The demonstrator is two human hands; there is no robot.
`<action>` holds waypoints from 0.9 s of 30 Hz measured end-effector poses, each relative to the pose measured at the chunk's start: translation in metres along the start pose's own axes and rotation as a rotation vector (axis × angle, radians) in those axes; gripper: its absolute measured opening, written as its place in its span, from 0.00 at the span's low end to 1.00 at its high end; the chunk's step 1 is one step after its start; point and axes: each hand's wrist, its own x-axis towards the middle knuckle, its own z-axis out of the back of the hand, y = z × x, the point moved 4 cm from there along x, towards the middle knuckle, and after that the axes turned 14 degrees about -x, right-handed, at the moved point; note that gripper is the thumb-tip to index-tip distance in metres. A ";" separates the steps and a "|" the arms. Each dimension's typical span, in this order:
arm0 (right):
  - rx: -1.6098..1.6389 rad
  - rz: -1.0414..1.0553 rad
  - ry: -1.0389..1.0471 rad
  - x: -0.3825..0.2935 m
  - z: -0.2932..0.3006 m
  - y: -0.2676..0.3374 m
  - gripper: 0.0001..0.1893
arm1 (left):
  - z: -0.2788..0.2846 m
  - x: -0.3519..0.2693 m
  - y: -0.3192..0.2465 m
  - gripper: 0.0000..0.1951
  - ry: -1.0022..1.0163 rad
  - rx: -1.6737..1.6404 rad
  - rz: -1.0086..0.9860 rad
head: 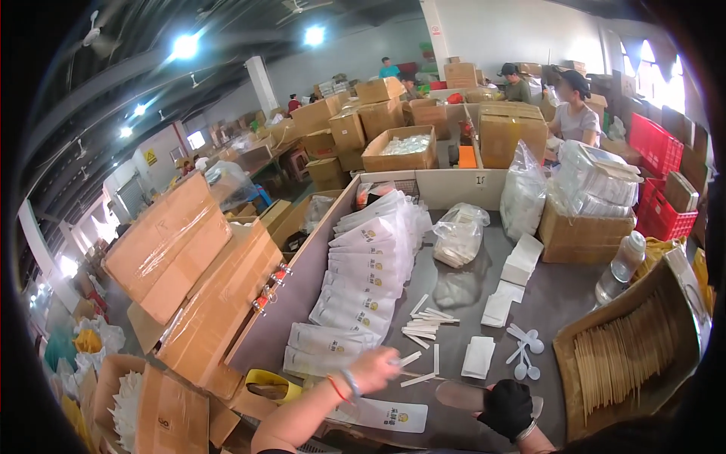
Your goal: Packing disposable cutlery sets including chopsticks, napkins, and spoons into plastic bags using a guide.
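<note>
My left hand (375, 370), bare and blurred by motion, is above the near end of the white stick packets (429, 324); whether it holds anything cannot be told. In a black glove, my right hand (509, 410) is closed around a translucent plastic piece (460, 395) that juts out to its left. Below my left hand lies one printed white sleeve (391, 416); a long overlapping row of such sleeves (354, 306) runs up the left side. Folded white napkins (478, 357) and several translucent plastic spoons (520, 350) lie beyond my right hand.
A cardboard box of wooden sticks (624, 357) stands at the right, near a clear bottle (621, 267). Bagged packets (460, 235) and a filled plastic bag (523, 193) stand farther back. A partition (306, 255) edges the table's left; co-workers are beyond.
</note>
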 end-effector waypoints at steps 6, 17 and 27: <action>-0.036 0.013 -0.046 -0.014 -0.014 -0.001 0.27 | -0.012 -0.038 0.016 0.11 -0.391 0.178 0.354; -0.051 0.005 0.065 -0.013 -0.027 0.001 0.28 | -0.158 -0.054 -0.039 0.41 -0.291 -0.070 0.642; -0.021 0.077 0.221 -0.021 -0.041 0.015 0.30 | -0.171 -0.069 -0.038 0.44 -0.402 -0.110 0.762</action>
